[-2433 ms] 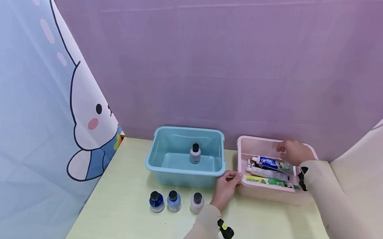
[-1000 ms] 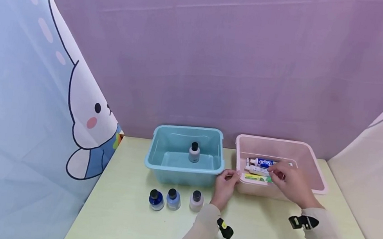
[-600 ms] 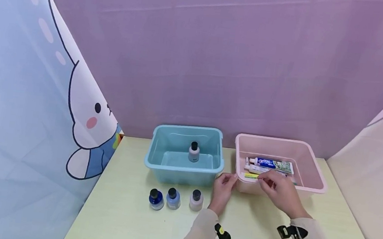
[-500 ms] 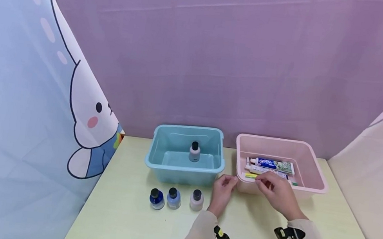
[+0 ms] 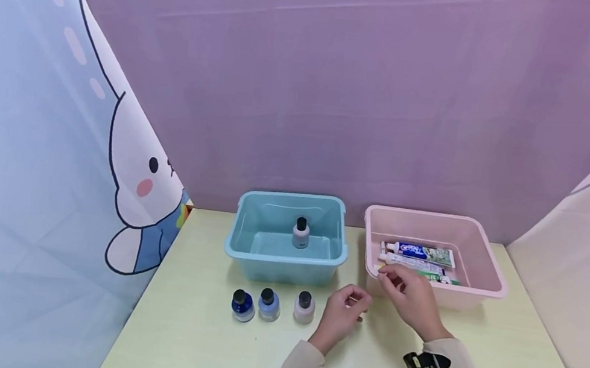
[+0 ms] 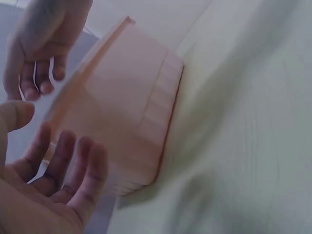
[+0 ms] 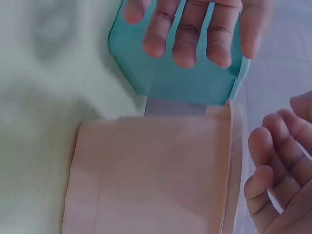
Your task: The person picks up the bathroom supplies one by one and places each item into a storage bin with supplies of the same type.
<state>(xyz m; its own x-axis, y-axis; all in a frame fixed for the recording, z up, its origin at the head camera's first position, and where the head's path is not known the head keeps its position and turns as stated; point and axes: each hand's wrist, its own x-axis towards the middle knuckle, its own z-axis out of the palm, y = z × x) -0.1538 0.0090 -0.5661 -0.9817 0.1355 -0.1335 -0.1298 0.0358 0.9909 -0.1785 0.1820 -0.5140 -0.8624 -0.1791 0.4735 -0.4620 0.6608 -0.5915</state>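
Observation:
My left hand (image 5: pixel 341 315) hangs over the table in front of the gap between the two bins, fingers loosely bent with nothing in them. My right hand (image 5: pixel 414 299) is at the front left of the pink bin (image 5: pixel 473 296), fingertips overlapping its rim in the head view. Both wrist views show relaxed fingers apart from the bin's wall (image 6: pixel 126 92). Inside the pink bin lie a blue toothpaste tube (image 5: pixel 423 254), a white toothpaste tube (image 5: pixel 411 263) and a green pack (image 5: pixel 439 278), partly hidden by the right hand.
Left of the pink bin stands a teal bin (image 5: pixel 285 271) with a black-capped pale bottle (image 5: pixel 301 234) inside. Before it on the table stand a dark blue bottle (image 5: pixel 243 307), a light blue bottle (image 5: pixel 269 306) and a pale pink bottle (image 5: pixel 304 309). A purple cloth (image 5: pixel 337 104) hangs behind.
My right hand has come out of the pink bin's back, forward and left to its front rim. The left hand has let go of the bin's front left corner and drawn back.

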